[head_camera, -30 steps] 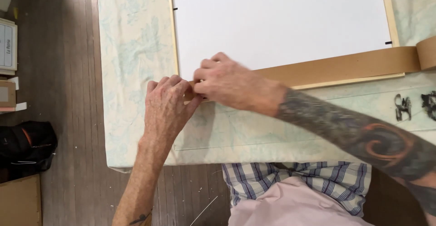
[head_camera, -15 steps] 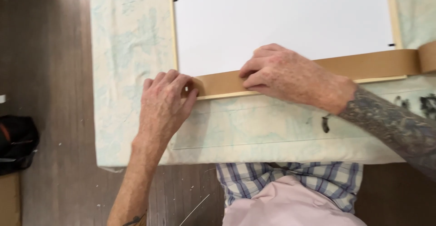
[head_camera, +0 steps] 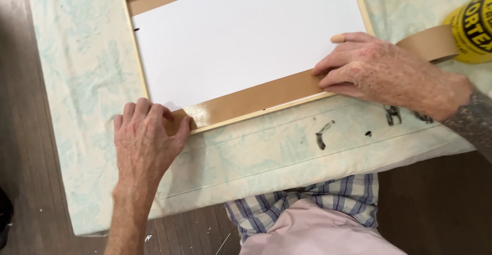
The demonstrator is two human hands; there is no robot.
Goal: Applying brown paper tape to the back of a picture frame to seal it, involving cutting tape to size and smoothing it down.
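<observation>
— Brown paper tape point(head_camera: 256, 97) lies flat along the near rail of the pale wooden frame point(head_camera: 134, 50), overlapping the edge of the white backing board point(head_camera: 241, 34). Its long axis follows that rail, running from lower left up toward the right.

— Which hand sits where on it?

— The left hand point(head_camera: 146, 142) is at the tape's left end, at the frame's near-left corner, fingers curled over the end and thumb laid along the rail. The right hand point(head_camera: 379, 73) is well apart, at the right-hand stretch, fingers together and flat, pressing the strip down.

— So neither grip is pinching?

— No, both press with flat fingers; nothing is lifted.

— And past the right hand?

— The strip leaves the frame there, rises off the surface and curls to the yellow tape roll point(head_camera: 471, 29) at the picture's right edge. The free end points left, the fed end right, so the right hand is the nearer one to the roll.

— What's underneath?

— A pale patterned cloth point(head_camera: 77, 80) covering the tabletop, with a few dark marks point(head_camera: 324, 133) near the front edge.
</observation>
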